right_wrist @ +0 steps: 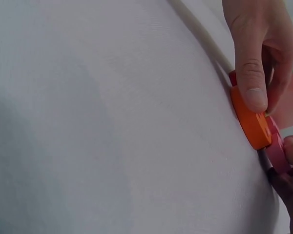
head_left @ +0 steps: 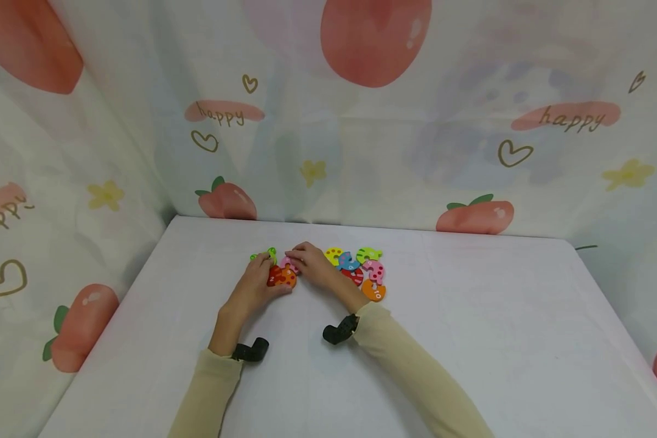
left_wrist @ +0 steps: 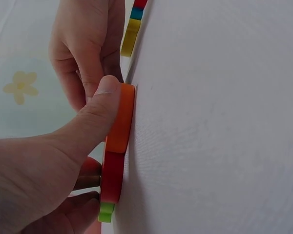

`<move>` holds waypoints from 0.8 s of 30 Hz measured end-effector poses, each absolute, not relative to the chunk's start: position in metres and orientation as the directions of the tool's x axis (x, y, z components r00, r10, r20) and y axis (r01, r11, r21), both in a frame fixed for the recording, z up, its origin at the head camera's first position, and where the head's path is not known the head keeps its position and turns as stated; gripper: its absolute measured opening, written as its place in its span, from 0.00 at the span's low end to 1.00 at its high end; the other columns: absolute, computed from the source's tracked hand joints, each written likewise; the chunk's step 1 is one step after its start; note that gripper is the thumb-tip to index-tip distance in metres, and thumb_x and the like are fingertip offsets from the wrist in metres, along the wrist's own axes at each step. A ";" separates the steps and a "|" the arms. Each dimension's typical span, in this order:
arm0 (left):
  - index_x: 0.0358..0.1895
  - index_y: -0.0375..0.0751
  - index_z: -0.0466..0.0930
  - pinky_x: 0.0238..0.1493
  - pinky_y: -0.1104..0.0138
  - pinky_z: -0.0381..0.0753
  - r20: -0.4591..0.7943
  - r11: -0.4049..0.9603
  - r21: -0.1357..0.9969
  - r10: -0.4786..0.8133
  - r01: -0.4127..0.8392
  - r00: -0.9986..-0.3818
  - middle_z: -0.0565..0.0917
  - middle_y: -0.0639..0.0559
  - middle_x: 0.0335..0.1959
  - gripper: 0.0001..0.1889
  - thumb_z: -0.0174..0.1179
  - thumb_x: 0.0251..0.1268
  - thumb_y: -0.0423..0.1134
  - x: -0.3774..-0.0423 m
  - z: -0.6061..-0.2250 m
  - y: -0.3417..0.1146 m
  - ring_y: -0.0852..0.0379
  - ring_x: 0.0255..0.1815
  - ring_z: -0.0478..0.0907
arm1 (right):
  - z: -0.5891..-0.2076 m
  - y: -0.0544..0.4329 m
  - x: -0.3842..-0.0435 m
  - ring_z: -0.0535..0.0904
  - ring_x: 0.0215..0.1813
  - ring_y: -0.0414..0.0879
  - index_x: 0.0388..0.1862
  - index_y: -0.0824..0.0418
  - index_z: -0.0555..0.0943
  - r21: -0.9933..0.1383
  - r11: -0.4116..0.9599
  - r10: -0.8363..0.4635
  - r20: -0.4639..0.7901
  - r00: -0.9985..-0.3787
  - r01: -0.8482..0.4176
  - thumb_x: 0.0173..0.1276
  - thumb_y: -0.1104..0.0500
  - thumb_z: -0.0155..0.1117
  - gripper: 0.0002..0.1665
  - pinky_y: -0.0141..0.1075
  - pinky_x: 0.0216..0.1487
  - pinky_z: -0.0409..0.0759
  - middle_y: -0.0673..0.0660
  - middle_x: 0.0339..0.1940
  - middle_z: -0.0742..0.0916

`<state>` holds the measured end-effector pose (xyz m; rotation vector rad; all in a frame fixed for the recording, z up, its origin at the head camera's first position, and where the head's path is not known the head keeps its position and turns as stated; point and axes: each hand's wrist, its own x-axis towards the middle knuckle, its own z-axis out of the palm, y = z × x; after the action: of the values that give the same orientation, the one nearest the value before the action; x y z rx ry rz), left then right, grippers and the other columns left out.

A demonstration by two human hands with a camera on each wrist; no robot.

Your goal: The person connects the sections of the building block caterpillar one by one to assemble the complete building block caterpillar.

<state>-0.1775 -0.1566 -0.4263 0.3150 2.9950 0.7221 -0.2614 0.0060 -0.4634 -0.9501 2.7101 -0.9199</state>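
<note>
My left hand [head_left: 250,287] grips the side of a small cluster of flat, numbered puzzle pieces on the table. In the left wrist view, its thumb lies against an orange spotted piece [left_wrist: 121,122]. The other fingers are behind a red piece [left_wrist: 112,178] and a green piece [left_wrist: 106,213]. My right hand [head_left: 316,267] pinches a pink puzzle piece [right_wrist: 277,155] at the cluster's right side. In the right wrist view the pink piece touches the orange one; whether they interlock is unclear. Fingers cover part of the cluster.
Just right of the right hand lies a second group of puzzle pieces: yellow [head_left: 333,253], blue [head_left: 348,262], green [head_left: 368,254], pink [head_left: 374,271], red [head_left: 353,276] and orange [head_left: 373,291]. A printed curtain [head_left: 383,164] hangs behind the white table [head_left: 471,340].
</note>
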 end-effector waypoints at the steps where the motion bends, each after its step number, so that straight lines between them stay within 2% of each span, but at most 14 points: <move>1: 0.64 0.21 0.64 0.75 0.49 0.60 0.003 0.848 0.484 0.243 0.214 -0.970 0.62 0.30 0.70 0.38 0.64 0.63 0.49 -0.183 -0.437 -0.168 0.36 0.72 0.59 | -0.464 0.006 -0.261 0.74 0.62 0.55 0.62 0.63 0.77 -0.574 0.619 -0.608 0.083 -0.789 -0.537 0.75 0.61 0.53 0.20 0.44 0.68 0.73 0.64 0.58 0.79; 3: 0.64 0.24 0.65 0.73 0.50 0.63 0.023 0.826 0.505 0.277 0.250 -0.960 0.63 0.31 0.70 0.39 0.64 0.62 0.54 -0.186 -0.444 -0.176 0.37 0.72 0.61 | -0.464 0.006 -0.261 0.74 0.62 0.55 0.63 0.63 0.77 -0.558 0.623 -0.615 0.084 -0.784 -0.548 0.74 0.61 0.54 0.20 0.44 0.68 0.73 0.64 0.58 0.79; 5: 0.63 0.25 0.68 0.72 0.51 0.64 0.051 0.830 0.503 0.249 0.240 -0.967 0.65 0.33 0.69 0.40 0.67 0.58 0.55 -0.192 -0.455 -0.176 0.39 0.70 0.63 | -0.464 0.006 -0.261 0.74 0.61 0.55 0.62 0.63 0.78 -0.548 0.630 -0.615 0.082 -0.784 -0.551 0.74 0.61 0.55 0.20 0.44 0.67 0.73 0.64 0.58 0.79; 10: 0.63 0.26 0.69 0.73 0.49 0.63 0.027 0.853 0.493 0.179 0.169 -0.983 0.65 0.35 0.70 0.40 0.70 0.54 0.52 -0.194 -0.457 -0.169 0.40 0.71 0.62 | -0.463 0.007 -0.259 0.72 0.63 0.57 0.61 0.61 0.79 -0.511 0.653 -0.610 0.082 -0.788 -0.559 0.73 0.58 0.57 0.20 0.47 0.68 0.70 0.64 0.60 0.79; 16: 0.64 0.27 0.67 0.74 0.50 0.61 0.004 0.839 0.520 0.188 0.162 -0.982 0.63 0.36 0.71 0.40 0.69 0.56 0.52 -0.193 -0.457 -0.169 0.40 0.73 0.60 | -0.467 0.010 -0.252 0.71 0.66 0.57 0.64 0.59 0.77 -0.463 0.679 -0.597 0.105 -0.796 -0.570 0.74 0.58 0.55 0.21 0.45 0.70 0.70 0.63 0.63 0.78; 21: 0.68 0.32 0.65 0.74 0.49 0.61 -0.049 0.836 0.536 0.169 0.117 -0.984 0.60 0.37 0.74 0.41 0.69 0.56 0.53 -0.192 -0.456 -0.167 0.41 0.75 0.59 | -0.461 0.019 -0.239 0.71 0.68 0.55 0.65 0.60 0.74 -0.523 0.667 -0.529 0.171 -0.832 -0.531 0.75 0.62 0.52 0.21 0.44 0.71 0.70 0.60 0.65 0.78; 24: 0.71 0.41 0.65 0.73 0.45 0.62 -0.075 0.852 0.509 0.181 0.118 -0.981 0.56 0.36 0.76 0.39 0.66 0.59 0.52 -0.192 -0.453 -0.165 0.39 0.77 0.54 | -0.453 0.031 -0.232 0.72 0.67 0.56 0.64 0.62 0.74 -0.614 0.601 -0.482 0.231 -0.845 -0.512 0.75 0.65 0.49 0.20 0.47 0.71 0.70 0.61 0.64 0.79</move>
<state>-0.1915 -0.1649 -0.4533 0.2351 2.9069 0.7877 -0.2316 0.0314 -0.4526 -0.8844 2.8484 -1.1126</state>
